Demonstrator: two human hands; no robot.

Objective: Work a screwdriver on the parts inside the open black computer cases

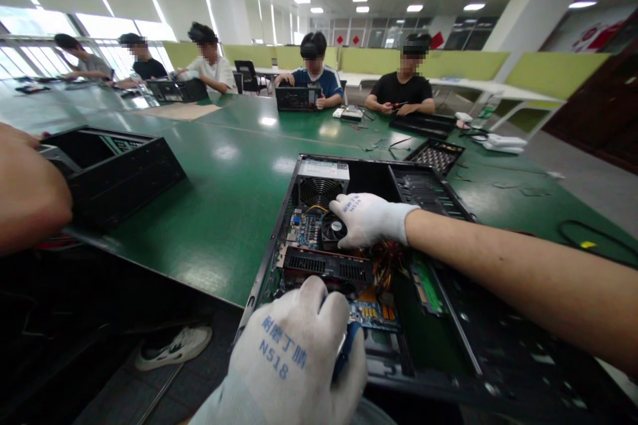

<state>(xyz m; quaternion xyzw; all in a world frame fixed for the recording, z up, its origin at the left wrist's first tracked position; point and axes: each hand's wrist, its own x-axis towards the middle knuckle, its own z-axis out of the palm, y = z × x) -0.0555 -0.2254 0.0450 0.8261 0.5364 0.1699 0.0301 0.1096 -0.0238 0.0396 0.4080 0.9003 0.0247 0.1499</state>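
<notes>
An open black computer case [463, 345] lies flat on the green table [224, 199] in front of me. My left hand [294, 358], in a white glove, is closed around a blue-handled tool [349, 345] at the near edge of the motherboard [371, 312]. My right hand [369, 218], also gloved, reaches in from the right. It rests on the board beside the round CPU fan [331, 227], fingers loosely bent and holding nothing. A long expansion card [326, 267] lies between my hands. The power supply fan [319, 191] sits at the far end.
A second black case [114, 169] stands at the left, with another person's bare arm [27, 192] beside it. A perforated panel [433, 156] and loose cables lie beyond my case. Several people sit working across the table. A black cable [593, 239] loops at the right.
</notes>
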